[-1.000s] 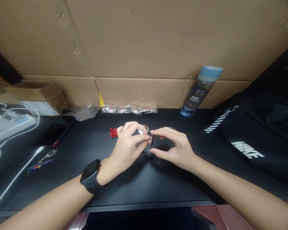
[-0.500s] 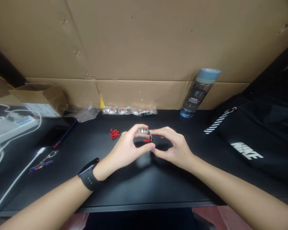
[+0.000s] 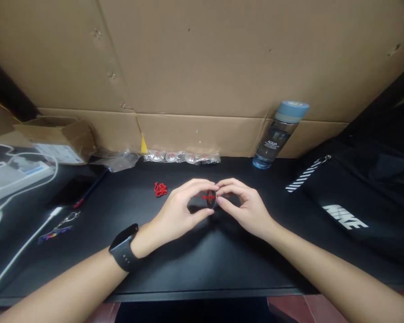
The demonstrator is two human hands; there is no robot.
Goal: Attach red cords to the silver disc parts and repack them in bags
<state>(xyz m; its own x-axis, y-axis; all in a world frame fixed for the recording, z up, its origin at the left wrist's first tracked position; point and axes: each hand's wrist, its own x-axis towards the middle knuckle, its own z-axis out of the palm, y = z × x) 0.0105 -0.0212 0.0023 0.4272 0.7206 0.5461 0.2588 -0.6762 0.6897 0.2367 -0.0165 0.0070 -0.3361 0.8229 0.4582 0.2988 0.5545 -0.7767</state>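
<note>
Above the black desk, I hold a small round metal disc (image 3: 212,200) almost edge-on, its dark side turned left. A short red cord (image 3: 207,197) sticks out from the middle of that side. My left hand (image 3: 180,206) grips the rim, with fingertips at the top and the thumb at the bottom. From the other side, my right hand (image 3: 244,204) pinches at the disc's upper and right side with thumb and fingers. A small heap of red cords (image 3: 160,189) lies left of my left hand.
Several shiny round pieces in clear wrappers (image 3: 171,156) line the cardboard wall. A water bottle (image 3: 272,139) leans back right; a black bag (image 3: 350,202) fills the right side. At left are an opened carton (image 3: 62,139), a white cable (image 3: 27,249) and a keyring (image 3: 65,226).
The disc has turned so its dark side and red cord show. My left fingers moved to its top edge; my right thumb rose from the bottom to its side. The shiny domed face is out of sight.
</note>
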